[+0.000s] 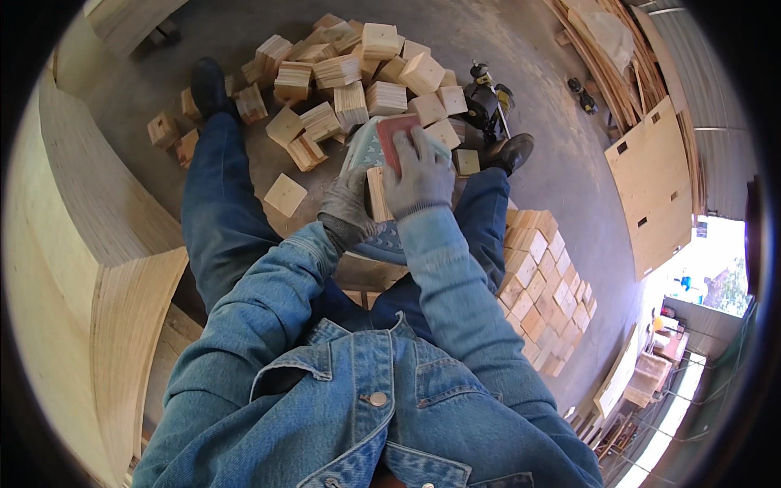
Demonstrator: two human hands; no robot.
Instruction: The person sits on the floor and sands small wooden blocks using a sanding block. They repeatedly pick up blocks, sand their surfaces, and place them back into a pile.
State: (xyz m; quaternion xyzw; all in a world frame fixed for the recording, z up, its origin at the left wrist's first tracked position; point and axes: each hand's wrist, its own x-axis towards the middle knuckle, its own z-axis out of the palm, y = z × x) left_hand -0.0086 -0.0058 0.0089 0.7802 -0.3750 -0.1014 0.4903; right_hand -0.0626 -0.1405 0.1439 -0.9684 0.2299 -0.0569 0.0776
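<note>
Seated worker in grey gloves, with a pale blue plastic piece [366, 150] between the legs as landmark. The left hand [345, 203], over the near part of the plastic piece, has its grip closed on a layered wooden block [377, 195]. The right hand [419, 175], also above the plastic piece, pinches a reddish pad [394, 137] over its far part; the pad's underside is hidden. Beyond the plastic piece lies a loose heap of wooden blocks [350, 104]; to its left, a single block [285, 195] rests on the floor [561, 154]. To its right stands a neat block stack [547, 285]; beyond it, to the right, a power tool [498, 104].
</note>
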